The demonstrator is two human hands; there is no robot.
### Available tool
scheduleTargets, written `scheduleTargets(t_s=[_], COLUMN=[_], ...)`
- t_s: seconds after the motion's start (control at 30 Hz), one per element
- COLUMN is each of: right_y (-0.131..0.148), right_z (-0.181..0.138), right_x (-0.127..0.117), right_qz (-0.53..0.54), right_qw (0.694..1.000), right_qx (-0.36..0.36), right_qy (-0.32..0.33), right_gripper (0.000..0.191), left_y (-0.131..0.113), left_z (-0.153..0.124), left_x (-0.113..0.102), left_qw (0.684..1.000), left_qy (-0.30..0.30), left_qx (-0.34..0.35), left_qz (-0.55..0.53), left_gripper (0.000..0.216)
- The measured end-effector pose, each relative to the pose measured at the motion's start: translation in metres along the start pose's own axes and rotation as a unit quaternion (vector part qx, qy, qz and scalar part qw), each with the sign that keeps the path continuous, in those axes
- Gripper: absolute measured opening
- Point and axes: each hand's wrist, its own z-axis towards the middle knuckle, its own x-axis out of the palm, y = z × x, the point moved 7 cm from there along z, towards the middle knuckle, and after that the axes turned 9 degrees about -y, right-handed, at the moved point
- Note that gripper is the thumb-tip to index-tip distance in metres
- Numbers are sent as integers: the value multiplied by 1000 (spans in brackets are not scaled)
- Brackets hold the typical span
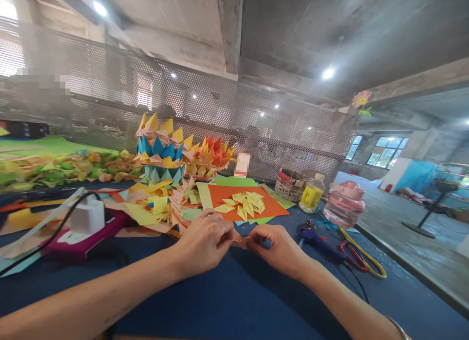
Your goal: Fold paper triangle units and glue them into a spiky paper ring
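Between my two hands is a small piece of peach-coloured paper (241, 241), low over the blue table. My left hand (207, 240) pinches its left end, with the fingers curled in. The right end is pinched by the thumb and fingertips of my right hand (274, 247). Most of the paper's shape is hidden by my fingers. Just beyond my hands, folded yellow paper pieces (247, 204) lie in a loose heap on an orange sheet (274, 203). Green sheets (230, 181) stick out from under it.
Layered paper crowns of folded points (161, 152) stand at back left, near a heap of folded green and peach pieces (73, 166). A magenta power strip (88, 237) with a white plug is left. Right are a glue gun (322, 242), scissors (366, 257), a yellow-labelled bottle (312, 193) and a pink jug (345, 204).
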Motion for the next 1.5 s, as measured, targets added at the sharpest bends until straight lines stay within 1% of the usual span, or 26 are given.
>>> scheduleTargets(t_s=[0.2, 0.33, 0.47, 0.6, 0.73, 0.9, 0.97, 1.1, 1.23, 1.37, 1.5], right_y=[1, 1, 2, 4, 5, 6, 4, 5, 6, 10, 12], right_z=[0, -1, -1, -2, -2, -2, -2, -1, -1, -3, -5], right_x=[1, 2, 2, 3, 4, 6, 6, 6, 4, 5, 5], right_qz=[9, 8, 1, 4, -8, -2, -3, 13, 42, 56, 35], right_qw=[1000, 1000, 1000, 1000, 1000, 1000, 1000, 1000, 998, 997, 997], right_qx=[-5, -7, -15, -20, -16, -12, -6, -10, -12, -37, -56], right_qy=[1, 0, -2, 7, 12, 11, 5, -10, -39, -43, -50], right_gripper=[15, 14, 13, 12, 10, 12, 10, 12, 18, 7, 6], left_y=[-2, 0, 0, -1, -4, -11, -13, -17, -19, -19, -19], left_z=[0, -1, -1, -2, -4, -4, -4, -5, -5, -4, -5], left_x=[-2, 0, 0, -3, -6, -8, -9, -11, -11, -11, -10], left_qw=[1000, 1000, 1000, 1000, 999, 997, 996, 994, 993, 993, 992], left_qy=[-16, -11, -9, -22, -38, -49, -56, -72, -71, -76, -79], left_qx=[7, 0, -4, -8, 11, 42, 52, 66, 74, 73, 79], left_qz=[12, 24, 18, -8, -23, -34, -41, -50, -58, -52, -49], left_gripper=[13, 15, 15, 13, 16, 16, 16, 16, 18, 16, 22])
